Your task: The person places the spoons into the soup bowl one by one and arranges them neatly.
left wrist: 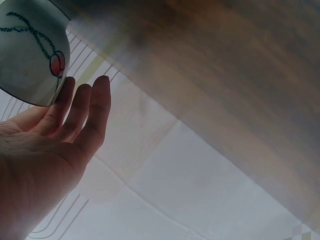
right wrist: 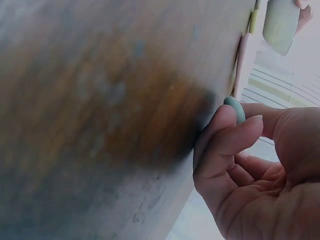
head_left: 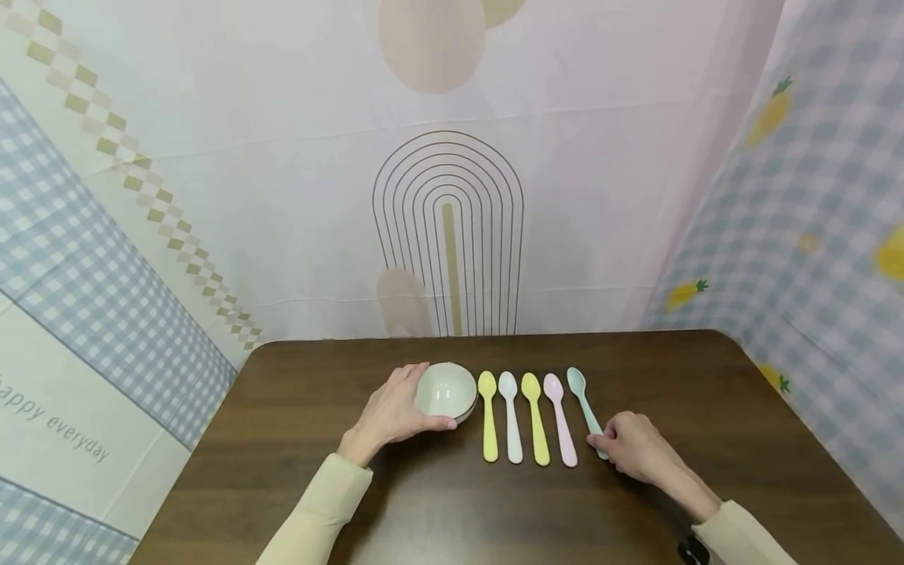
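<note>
My left hand [head_left: 395, 404] holds a small pale bowl [head_left: 446, 390] by its sides, thumb at the near side and fingers at the far left. In the left wrist view the bowl [left wrist: 32, 60] bears a green and red drawing. My right hand [head_left: 639, 447] pinches the handle end of a teal spoon [head_left: 588, 410], which slants at the right end of a row. The handle tip [right wrist: 235, 110] shows between thumb and fingers in the right wrist view. Left of it lie a pink spoon [head_left: 559, 416], a yellow spoon [head_left: 536, 416], a white spoon [head_left: 511, 416] and another yellow spoon [head_left: 489, 416].
All of this is on a dark brown wooden table [head_left: 452, 502]. Behind the table's far edge hangs a pale printed cloth [head_left: 600, 235], with a blue checked cloth [head_left: 812, 251] at the right. A dark band [head_left: 694, 551] is at my right wrist.
</note>
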A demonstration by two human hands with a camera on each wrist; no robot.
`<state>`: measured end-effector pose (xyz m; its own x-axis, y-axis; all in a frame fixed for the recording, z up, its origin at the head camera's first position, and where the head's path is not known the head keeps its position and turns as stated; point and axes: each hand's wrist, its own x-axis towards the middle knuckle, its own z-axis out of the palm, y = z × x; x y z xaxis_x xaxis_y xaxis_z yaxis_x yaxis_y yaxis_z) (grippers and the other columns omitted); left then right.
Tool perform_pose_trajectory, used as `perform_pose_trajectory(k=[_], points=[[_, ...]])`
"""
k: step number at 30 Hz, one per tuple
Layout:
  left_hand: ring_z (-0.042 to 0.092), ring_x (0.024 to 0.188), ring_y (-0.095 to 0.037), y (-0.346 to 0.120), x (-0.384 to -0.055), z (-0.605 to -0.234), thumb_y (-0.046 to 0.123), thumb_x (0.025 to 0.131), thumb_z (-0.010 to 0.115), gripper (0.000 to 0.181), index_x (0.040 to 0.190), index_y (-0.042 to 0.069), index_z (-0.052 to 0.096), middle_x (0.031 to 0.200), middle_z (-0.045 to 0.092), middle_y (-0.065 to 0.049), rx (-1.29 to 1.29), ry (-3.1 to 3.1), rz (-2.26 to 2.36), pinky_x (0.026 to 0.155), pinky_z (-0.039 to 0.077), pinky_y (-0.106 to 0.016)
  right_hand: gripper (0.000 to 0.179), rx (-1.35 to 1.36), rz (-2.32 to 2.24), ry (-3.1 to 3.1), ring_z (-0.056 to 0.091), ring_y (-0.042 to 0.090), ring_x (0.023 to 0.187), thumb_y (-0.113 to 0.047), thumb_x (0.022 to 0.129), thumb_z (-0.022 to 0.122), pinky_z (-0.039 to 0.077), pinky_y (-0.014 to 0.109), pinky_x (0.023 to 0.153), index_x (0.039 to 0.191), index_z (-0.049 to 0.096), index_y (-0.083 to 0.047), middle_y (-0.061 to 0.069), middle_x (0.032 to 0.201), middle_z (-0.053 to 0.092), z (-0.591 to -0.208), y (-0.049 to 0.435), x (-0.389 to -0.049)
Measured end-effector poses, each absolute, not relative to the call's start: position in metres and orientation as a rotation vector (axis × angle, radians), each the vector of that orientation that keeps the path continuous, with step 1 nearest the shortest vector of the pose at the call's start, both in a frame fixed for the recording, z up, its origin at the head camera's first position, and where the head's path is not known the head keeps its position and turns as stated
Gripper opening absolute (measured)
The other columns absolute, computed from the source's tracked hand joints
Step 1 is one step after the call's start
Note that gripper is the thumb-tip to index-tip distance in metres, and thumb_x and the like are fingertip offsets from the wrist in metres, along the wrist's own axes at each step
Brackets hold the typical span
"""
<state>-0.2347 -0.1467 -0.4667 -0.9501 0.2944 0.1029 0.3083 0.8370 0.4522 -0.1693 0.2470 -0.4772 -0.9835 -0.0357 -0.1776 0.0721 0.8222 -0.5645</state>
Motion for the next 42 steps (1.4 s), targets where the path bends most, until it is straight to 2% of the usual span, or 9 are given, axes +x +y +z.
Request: perform_pose_trajectory(k=[18, 26, 42], points=[[0.058, 0.144, -0.035, -0.146, -0.236, -0.464, 0.064, 0.071, 0.094, 0.115, 0.162, 0.01, 0.049, 0.158, 0.059, -0.017, -0.474, -3.028, -0.751, 0.111, 0.055, -0.057, 0.035, 0.059, -0.943, 2.775, 0.059, 0.013, 0.055, -0.023, 0.106, 0.07, 0.045, 0.029, 0.054, 0.074, 0.065, -0.009, -0.001, 0.056, 0.06, -0.47, 0.25, -0.166], [0.059, 0.141, -0.035, -0.146, -0.236, -0.462, 0.064, 0.071, 0.094, 0.116, 0.162, 0.007, 0.049, 0.156, 0.059, -0.018, -0.487, -3.014, -0.751, 0.109, 0.056, -0.058, 0.032, 0.054, -1.008, 2.763, 0.061, 0.013, 0.057, -0.023, 0.106, 0.07, 0.047, 0.03, 0.053, 0.078, 0.069, -0.008, -0.001, 0.06, 0.063, -0.468, 0.251, -0.162], [0.059, 0.143, -0.036, -0.146, -0.236, -0.461, 0.064, 0.072, 0.094, 0.116, 0.163, 0.008, 0.049, 0.158, 0.058, -0.018, -0.472, -3.023, -0.767, 0.11, 0.055, -0.058, 0.028, 0.018, -1.153, 2.727, 0.065, 0.013, 0.058, -0.02, 0.106, 0.07, 0.051, 0.027, 0.053, 0.084, 0.072, -0.004, 0.0, 0.063, 0.066, -0.456, 0.246, -0.157]])
